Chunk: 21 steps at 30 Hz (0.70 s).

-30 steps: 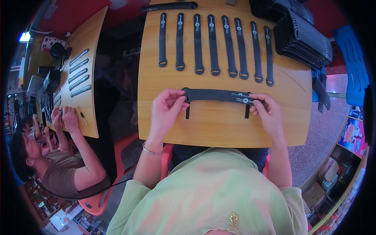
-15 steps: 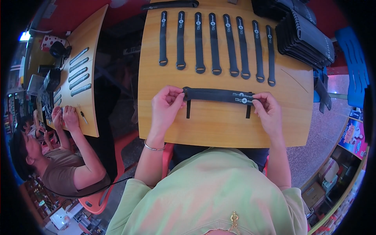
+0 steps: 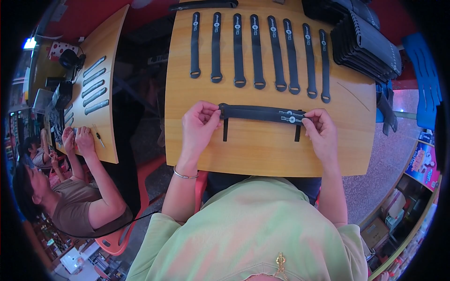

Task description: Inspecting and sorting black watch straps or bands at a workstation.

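Two black hook-and-loop straps [image 3: 258,114] lie one over the other, stretched crosswise near the front of my table, their pale printed ends overlapping at the right. My left hand [image 3: 201,122] pinches their left end, by the slotted loop. At the other end, my right hand [image 3: 321,129] grips the printed tips between thumb and fingers. Two narrow black strips [image 3: 225,131] run beneath the straps near either end and stick out toward me. Beyond them, several matching straps [image 3: 239,51] lie side by side, loop ends toward me.
Stacked black straps [image 3: 368,49] are piled at the table's [image 3: 262,157] far right corner, with another bundle [image 3: 206,5] along the far edge. A thin dark line [image 3: 352,95] crosses the right side. Left, a person [image 3: 89,196] works at another table [image 3: 107,37] holding straps.
Both hands keep their pinch at the strap ends and have barely moved. The right hand shifts very slightly to the right. The straps in the row stay in place.
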Tool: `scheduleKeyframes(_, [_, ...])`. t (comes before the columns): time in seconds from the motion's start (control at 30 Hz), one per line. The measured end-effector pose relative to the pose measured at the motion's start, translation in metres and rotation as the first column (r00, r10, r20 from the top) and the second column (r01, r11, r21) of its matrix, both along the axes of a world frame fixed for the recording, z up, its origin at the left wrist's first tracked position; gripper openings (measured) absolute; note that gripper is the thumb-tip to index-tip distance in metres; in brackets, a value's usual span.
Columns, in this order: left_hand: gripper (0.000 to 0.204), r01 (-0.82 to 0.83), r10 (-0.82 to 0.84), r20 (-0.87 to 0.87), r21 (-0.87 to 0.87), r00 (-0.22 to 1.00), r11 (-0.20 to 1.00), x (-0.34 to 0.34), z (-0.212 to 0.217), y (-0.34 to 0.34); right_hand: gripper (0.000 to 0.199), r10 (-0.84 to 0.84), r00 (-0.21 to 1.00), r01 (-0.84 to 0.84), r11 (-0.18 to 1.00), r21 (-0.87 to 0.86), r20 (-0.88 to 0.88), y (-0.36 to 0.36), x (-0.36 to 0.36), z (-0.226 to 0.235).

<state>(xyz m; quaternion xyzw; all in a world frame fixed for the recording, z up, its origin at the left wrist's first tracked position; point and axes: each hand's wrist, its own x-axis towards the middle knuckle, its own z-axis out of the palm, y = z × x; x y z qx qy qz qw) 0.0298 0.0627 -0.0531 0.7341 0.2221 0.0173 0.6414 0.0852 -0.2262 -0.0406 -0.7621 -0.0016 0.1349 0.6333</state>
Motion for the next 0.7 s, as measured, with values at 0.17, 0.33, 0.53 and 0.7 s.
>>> scheduleKeyframes(0.17, [0.005, -0.043, 0.044, -0.070, 0.016, 0.997, 0.999, 0.0006, -0.0015, 0.0007, 0.010, 0.028, 0.997, -0.029, 0.999, -0.017, -0.075, -0.0004, -0.0001, -0.0010])
scheduleKeyframes(0.33, [0.006, -0.011, 0.010, -0.016, -0.028, 1.000, 1.000, 0.0008, -0.0005, 0.0009, 0.011, 0.007, 1.000, -0.007, 1.000, -0.006, 0.000, -0.0004, -0.0001, -0.0015])
scheduleKeyframes(0.53, [0.008, -0.007, 0.006, -0.030, -0.027, 1.000, 1.000, 0.0016, 0.0007, 0.0011, 0.011, 0.006, 1.000, -0.006, 1.000, -0.022, 0.000, 0.0000, 0.0003, -0.0017])
scheduleKeyframes(0.7, [0.005, -0.018, 0.017, -0.019, -0.021, 1.000, 1.000, 0.0021, 0.0002, 0.0004, 0.011, -0.001, 1.000, 0.001, 1.000, -0.007, -0.008, 0.0000, 0.0011, -0.0029])
